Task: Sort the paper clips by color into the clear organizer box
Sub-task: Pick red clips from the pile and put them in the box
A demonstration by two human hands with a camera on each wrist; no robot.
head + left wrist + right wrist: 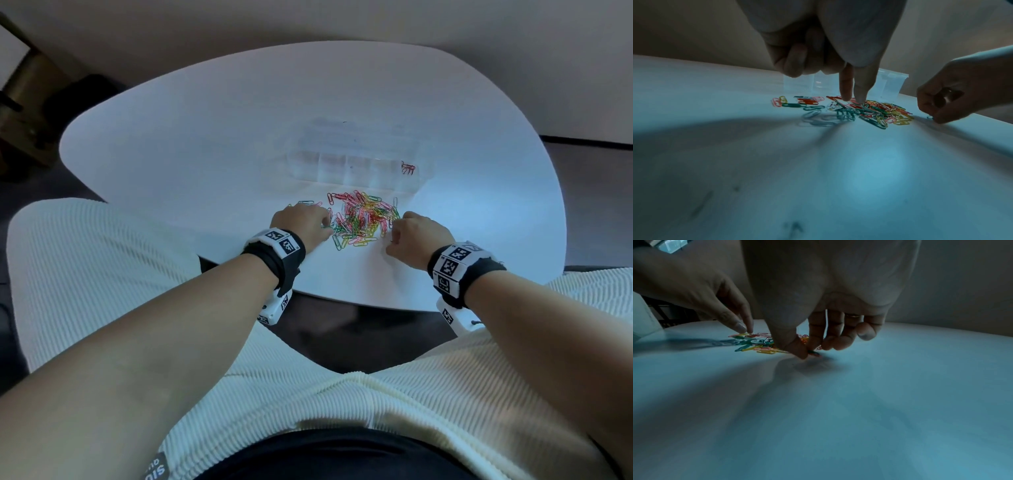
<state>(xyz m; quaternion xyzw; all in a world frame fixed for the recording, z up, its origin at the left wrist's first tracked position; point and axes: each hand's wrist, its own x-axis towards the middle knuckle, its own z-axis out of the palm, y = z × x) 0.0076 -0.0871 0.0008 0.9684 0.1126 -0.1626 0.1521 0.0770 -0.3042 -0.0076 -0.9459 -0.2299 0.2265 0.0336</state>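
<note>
Item: mixed paper clips [363, 217], heaped just before the clear organizer box [352, 168], a few red ones in its right end compartment. Left hand [303, 224], two fingers straight, presses the heap's left edge; right hand [416, 236] pinches a clip [813, 353] at its right edge. Advice: lift one clip clear of tangles, confirm colour before dropping.

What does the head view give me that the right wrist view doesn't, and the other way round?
Head only: the organizer beyond the pile, with a few red clips in its rightmost compartment. Right wrist only: the right hand's thumb and fingers pinching clips at the pile's edge, low on the table. Both: the mixed pile, with the left hand at its far side.
</note>
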